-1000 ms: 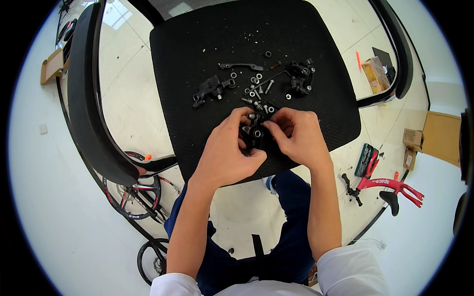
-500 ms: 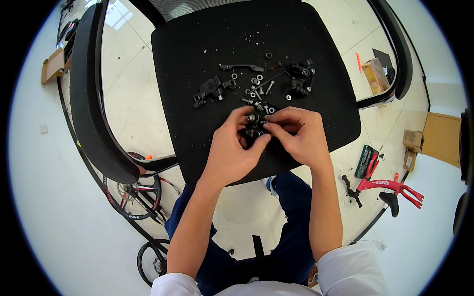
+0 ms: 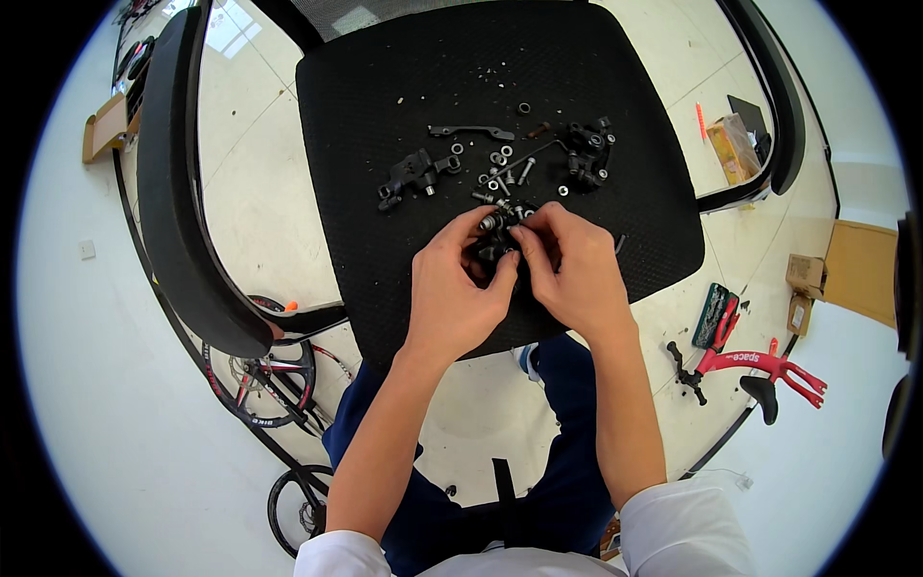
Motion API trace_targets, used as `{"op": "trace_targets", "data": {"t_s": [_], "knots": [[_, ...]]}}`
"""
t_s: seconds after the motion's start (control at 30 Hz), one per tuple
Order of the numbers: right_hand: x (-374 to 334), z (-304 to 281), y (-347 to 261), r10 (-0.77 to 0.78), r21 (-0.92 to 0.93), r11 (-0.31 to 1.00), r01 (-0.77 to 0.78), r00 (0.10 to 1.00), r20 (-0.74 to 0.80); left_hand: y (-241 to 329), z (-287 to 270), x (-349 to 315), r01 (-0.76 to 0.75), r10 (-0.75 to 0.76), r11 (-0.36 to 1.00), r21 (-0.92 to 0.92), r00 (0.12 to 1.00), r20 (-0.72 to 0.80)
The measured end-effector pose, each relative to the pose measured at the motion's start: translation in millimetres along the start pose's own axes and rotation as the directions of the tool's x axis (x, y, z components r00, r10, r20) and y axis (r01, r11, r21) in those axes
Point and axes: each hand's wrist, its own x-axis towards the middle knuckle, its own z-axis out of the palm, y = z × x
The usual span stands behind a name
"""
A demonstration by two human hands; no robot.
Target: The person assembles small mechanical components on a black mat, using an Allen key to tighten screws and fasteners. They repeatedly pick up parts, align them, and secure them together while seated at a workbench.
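My left hand (image 3: 450, 288) is closed around a small black bike brake caliper (image 3: 488, 252), low on the black chair seat (image 3: 385, 260). Thumb and fingers of my right hand (image 3: 579, 274) are pinched together against the caliper's right side; whatever they hold is hidden. Silver and dark bolts (image 3: 526, 171) and small ring washers (image 3: 499, 159) lie just beyond my fingertips. Another black brake caliper (image 3: 415, 173) rests to the left, and a third caliper (image 3: 583, 159) with an arm sits to the right. A flat black mounting bracket (image 3: 469, 132) lies farther back.
Armrests (image 3: 173, 192) flank the seat on both sides. At the left on the floor are bicycle wheels (image 3: 279, 385). A red bike frame (image 3: 745, 360), a green tool case (image 3: 710, 315) and cardboard boxes (image 3: 806, 275) lie at the right. Pale crumbs dot the seat's back part.
My right hand has turned and shifted slightly left, closer against the caliper. A small dark piece now shows beside its right edge. My left hand keeps its hold, nearly still.
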Motion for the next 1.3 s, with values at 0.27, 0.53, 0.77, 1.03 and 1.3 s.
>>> {"op": "trace_targets", "data": {"t_s": [0.27, 0.53, 0.77, 1.03, 1.3], "knots": [[2.8, 8.4, 1.4, -0.103, -0.360, 0.928, 0.096, 0.995, -0.001, 0.1, 2.8, 0.2, -0.049, 0.051, 0.996, 0.072, 0.998, -0.026], [3.0, -1.0, -0.2, -0.135, -0.279, 0.951, 0.133, 0.991, 0.012, -1.5, -0.8, 2.5, 0.014, -0.014, 1.000, -0.017, 1.000, 0.009], [4.9, 3.1, 4.4, -0.029, -0.391, 0.919, 0.055, 0.997, 0.072, -1.3, -1.1, 3.8, 0.033, -0.033, 0.999, 0.026, 0.999, 0.022], [5.1, -31.6, 14.5, -0.094, -0.339, 0.939, 0.066, 0.993, -0.067, 1.0, -4.4, 3.4, 0.082, -0.081, 0.990, -0.113, 0.997, 0.006], [4.7, -29.1, 22.3, 0.145, 0.035, 0.989, -0.142, 0.985, -0.096, 15.3, -26.8, 8.4, 0.406, -0.312, 0.753, -0.517, 0.913, 0.263]]}}
